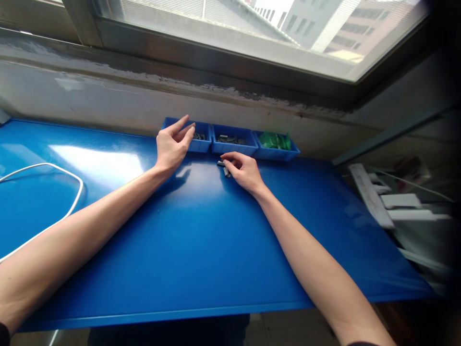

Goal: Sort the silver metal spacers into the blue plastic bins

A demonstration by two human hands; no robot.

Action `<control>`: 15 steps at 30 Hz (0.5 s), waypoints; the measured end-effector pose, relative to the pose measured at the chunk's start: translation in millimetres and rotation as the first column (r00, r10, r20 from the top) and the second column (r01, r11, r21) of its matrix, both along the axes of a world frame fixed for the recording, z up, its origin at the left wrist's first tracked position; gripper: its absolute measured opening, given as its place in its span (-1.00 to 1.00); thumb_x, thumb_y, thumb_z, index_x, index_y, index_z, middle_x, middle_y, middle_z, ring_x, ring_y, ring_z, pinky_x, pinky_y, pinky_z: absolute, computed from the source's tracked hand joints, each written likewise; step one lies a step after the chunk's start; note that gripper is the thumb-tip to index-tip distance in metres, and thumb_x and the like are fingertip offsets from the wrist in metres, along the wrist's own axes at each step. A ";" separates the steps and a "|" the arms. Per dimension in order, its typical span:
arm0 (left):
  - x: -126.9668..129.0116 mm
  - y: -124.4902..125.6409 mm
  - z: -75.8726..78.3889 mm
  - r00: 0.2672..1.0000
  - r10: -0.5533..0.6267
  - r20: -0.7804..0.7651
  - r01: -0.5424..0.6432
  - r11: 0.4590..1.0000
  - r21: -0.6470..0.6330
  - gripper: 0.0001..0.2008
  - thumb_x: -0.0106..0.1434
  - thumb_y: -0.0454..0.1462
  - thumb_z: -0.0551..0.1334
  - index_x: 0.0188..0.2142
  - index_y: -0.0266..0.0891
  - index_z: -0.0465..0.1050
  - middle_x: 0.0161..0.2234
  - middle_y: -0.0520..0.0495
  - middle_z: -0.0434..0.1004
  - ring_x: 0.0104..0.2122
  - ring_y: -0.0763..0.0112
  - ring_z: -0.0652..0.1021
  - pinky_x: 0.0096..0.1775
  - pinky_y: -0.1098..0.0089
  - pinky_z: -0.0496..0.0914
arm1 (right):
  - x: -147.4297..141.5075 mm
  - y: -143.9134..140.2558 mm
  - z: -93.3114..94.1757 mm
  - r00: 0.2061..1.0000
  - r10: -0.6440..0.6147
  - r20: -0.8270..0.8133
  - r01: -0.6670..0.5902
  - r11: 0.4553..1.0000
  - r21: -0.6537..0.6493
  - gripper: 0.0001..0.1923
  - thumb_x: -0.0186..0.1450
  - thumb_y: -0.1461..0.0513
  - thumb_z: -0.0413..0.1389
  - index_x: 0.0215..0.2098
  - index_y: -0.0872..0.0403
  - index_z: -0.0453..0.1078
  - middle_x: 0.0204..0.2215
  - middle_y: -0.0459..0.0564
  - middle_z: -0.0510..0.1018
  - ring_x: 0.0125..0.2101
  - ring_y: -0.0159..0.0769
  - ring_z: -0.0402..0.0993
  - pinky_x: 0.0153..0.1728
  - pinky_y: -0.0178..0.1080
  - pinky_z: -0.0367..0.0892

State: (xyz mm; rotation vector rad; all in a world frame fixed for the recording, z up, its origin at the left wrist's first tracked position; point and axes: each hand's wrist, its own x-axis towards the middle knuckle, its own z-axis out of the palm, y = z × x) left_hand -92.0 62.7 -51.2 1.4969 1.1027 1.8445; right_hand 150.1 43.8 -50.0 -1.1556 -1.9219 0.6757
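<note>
My left hand (173,145) hovers at the left blue bin (201,145), in front of the small grey parts (199,137) inside it. Its fingers are apart, and I see nothing held between them. Just in front of the middle blue bin (232,147), my right hand (246,172) is low over the table with thumb and fingers closed on a small dark metallic block (221,163). A second small dark block (226,171) lies at its fingertips. The middle bin holds more dark parts (230,139).
A right blue bin (275,153) contains green parts (274,141). The bins stand in a row along the wall on the blue table (201,250). A white cable (77,190) curves over the left side. White objects (399,202) stand beyond the right edge.
</note>
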 end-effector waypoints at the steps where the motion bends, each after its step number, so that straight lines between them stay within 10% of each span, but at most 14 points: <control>1: 0.9 -2.3 0.4 0.999 -0.015 -0.032 0.015 1.000 0.022 -0.44 0.30 0.04 0.43 0.15 -0.26 0.59 0.27 -0.26 0.54 0.09 0.06 0.69 0.20 0.13 0.57 | -0.3 -0.5 0.2 1.000 0.002 0.012 -0.002 1.000 0.017 -0.77 0.33 0.17 0.20 -0.13 0.09 0.64 -0.35 -0.02 0.69 -0.51 -0.34 0.44 -0.37 -0.22 0.37; 15: 8.6 -20.2 -2.3 0.881 -0.172 -0.441 0.151 0.985 -0.082 -0.73 0.31 -0.24 0.26 -0.13 -0.30 0.71 -0.25 -0.12 0.77 -0.27 0.27 0.73 -0.16 0.37 0.57 | 0.2 0.7 -5.1 0.981 0.054 0.185 -0.102 0.960 0.261 -0.81 0.39 0.25 0.22 -0.07 0.05 0.63 -0.22 0.07 0.69 -0.20 -0.13 0.62 -0.07 -0.07 0.52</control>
